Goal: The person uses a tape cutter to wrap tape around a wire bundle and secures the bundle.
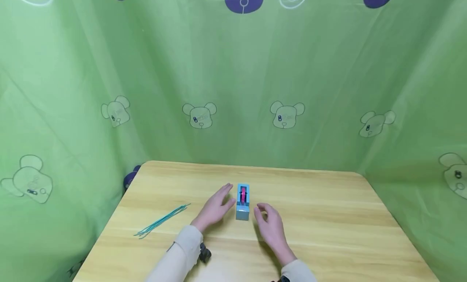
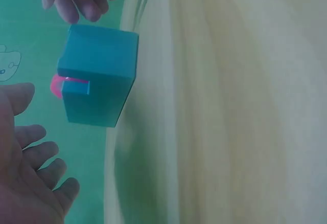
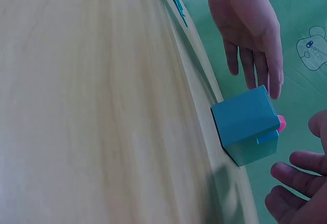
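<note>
A blue tape dispenser (image 1: 242, 214) with a pink core stands on the wooden table, its long side pointing away from me. Just left of it is my left hand (image 1: 215, 207), fingers extended and thumb apart from them. On the other side, my right hand (image 1: 270, 225) hovers with loosely bent fingers and nothing in them. Both wrist views show the dispenser (image 2: 97, 55) between the two hands; in the right wrist view, the left fingertips come right up to the dispenser's (image 3: 248, 119) far edge.
A small bundle of thin teal sticks or ties (image 1: 162, 221) lies on the table (image 1: 328, 217) to the left of my left hand. Green curtains (image 1: 240, 71) with bear-head prints hang behind the table and on both sides.
</note>
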A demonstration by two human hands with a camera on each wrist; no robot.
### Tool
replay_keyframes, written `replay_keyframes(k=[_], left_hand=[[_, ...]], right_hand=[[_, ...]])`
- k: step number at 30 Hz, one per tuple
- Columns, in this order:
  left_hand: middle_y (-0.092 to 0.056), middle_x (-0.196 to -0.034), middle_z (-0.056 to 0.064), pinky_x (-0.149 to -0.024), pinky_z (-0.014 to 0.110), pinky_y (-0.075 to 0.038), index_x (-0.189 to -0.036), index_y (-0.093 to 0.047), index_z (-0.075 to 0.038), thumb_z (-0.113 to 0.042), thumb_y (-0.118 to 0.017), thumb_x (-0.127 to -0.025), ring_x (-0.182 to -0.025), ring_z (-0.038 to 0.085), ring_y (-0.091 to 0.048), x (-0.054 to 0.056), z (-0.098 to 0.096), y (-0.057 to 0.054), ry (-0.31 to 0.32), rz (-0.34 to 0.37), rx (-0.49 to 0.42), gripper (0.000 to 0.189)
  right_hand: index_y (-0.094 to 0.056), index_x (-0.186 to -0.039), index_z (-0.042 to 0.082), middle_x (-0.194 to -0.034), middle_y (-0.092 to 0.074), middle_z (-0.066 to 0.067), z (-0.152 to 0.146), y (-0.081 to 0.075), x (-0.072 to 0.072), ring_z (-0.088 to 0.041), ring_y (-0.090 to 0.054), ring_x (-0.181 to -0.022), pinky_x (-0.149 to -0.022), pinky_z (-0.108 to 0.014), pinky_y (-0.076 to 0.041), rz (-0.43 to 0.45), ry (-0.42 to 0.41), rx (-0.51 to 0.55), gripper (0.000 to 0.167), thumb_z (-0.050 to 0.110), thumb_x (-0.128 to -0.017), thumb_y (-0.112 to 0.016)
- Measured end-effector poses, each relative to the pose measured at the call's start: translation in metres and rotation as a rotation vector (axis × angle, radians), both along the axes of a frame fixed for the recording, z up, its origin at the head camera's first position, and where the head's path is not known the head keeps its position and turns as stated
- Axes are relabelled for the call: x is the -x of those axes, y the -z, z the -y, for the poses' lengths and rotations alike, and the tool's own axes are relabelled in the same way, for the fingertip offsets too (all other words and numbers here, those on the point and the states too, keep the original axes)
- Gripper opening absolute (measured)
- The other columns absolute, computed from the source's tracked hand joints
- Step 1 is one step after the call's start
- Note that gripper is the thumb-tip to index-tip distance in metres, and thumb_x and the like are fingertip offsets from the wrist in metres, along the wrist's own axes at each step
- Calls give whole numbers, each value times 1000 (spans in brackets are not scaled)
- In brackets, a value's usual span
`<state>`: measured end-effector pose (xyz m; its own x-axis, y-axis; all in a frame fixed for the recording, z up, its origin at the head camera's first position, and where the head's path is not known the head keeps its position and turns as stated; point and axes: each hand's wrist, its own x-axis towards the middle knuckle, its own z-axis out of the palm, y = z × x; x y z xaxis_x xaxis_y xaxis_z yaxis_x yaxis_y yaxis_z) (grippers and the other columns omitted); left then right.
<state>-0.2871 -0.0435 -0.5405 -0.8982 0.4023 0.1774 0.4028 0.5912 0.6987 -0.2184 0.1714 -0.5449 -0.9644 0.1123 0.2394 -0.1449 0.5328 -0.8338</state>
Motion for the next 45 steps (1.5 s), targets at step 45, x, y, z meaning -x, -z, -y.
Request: replay_keyframes(k=[45], left_hand=[[-20, -162, -3, -116, 45, -19, -155, -31, -21, -30, -47, -105, -146, 21, -22, 21, -22, 12, 87, 104, -163, 53]], right_hand=[[-71, -104, 6, -89, -64, -4, 18, 9, 19, -18, -55, -79, -67, -26, -49, 91, -60, 190, 19, 22, -94, -69]])
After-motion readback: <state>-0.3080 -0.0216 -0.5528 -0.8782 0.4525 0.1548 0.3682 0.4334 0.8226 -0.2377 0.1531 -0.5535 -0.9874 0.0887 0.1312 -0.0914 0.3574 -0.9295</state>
